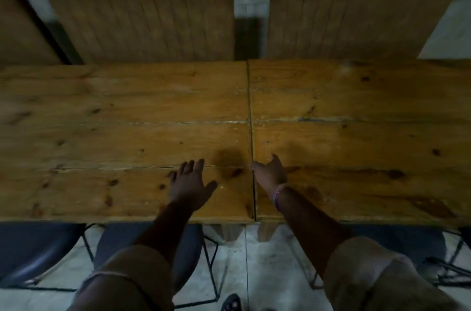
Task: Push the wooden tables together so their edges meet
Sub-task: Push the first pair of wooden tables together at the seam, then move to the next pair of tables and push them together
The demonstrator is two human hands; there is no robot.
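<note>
Meeting along a thin dark seam [251, 132], the left wooden table [114, 119] and the right wooden table [369, 112] sit edge to edge, with only a hairline showing between them. Both tops run off the picture at their outer sides. Beyond the seam, two wooden bench backs [142, 28] stand apart with a gap between them. On the near side of the seam, dark chairs [38, 252] crowd the pale floor. The left hand [190, 184] lies flat, fingers spread, left of the seam. The right hand [270, 172] rests open too, its thumb touching the seam; the fingers are foreshortened and blurred.
</note>
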